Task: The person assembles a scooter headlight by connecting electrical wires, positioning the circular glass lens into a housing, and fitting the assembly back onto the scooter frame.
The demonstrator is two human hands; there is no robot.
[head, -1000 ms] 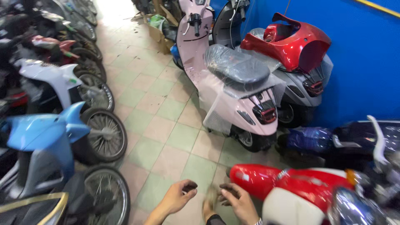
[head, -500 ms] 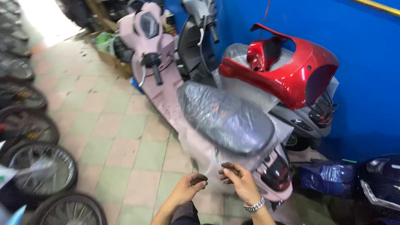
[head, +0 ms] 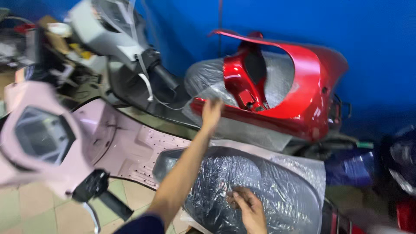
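- So, left hand (head: 211, 113) is stretched way out ahead of me, arm crossing over the pink scooter (head: 130, 151), and it sits right at the lower front edge of the red body panel (head: 299, 86). Looks like it's touching or just about touching; motion blur makes it hard to call.
- Fingers on that hand are blurred, so I can't tell if they're spread or curled on the panel edge.
- Red panel is lying on a plastic-wrapped seat (head: 208, 80) of the grey scooter (head: 112, 39) behind, long axis running roughly left to right, open hollow facing me and up. It's straight ahead and slightly right of the left fingertips.
- Right hand (head: 249, 210) is down low and close to me, resting palm-down on the wrapped black seat (head: 260, 190) of the pink scooter, fingers loosely spread, gripping nothing.
- Left is clearly the nearer hand to the panel; right is well apart from it.
- In the way: the grey scooter's handlebar grip (head: 162, 73) and a dangling cable just left of the arm, blue wall (head: 368, 39) right behind the panel.
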